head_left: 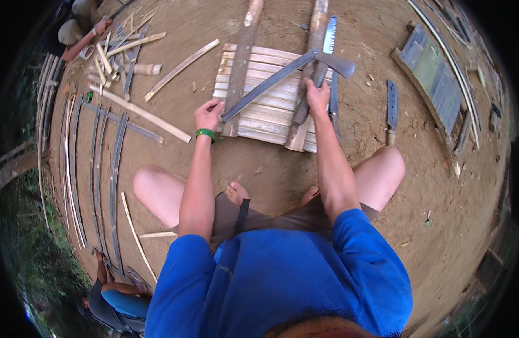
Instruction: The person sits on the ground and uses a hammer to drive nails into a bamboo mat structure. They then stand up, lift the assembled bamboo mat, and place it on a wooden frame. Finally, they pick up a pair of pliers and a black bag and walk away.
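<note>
My right hand (pixel 317 97) is closed around the dark handle of a hatchet (pixel 336 65), whose blade flares to the right. A dark flat strip (pixel 270 82) slants from beside my left hand up to the hatchet head, over two wooden poles (pixel 240 70) (pixel 317 39). My left hand (pixel 208 114), with a green band on the wrist, has its fingertips pinched together at the strip's lower end; what lies between them is too small to make out. Beneath the poles is a panel of pale split slats (pixel 265 112). A saw blade (pixel 330 35) shows beyond the hatchet.
A large knife (pixel 391 107) lies right of the panel, near my knee. Further right rests a grey-green slatted panel (pixel 431 70). Long dark strips (pixel 117 191) and cut pale pieces (pixel 144 42) lie on the left. Another person's hand (pixel 103 25) is upper left; a person (pixel 115 301) sits lower left.
</note>
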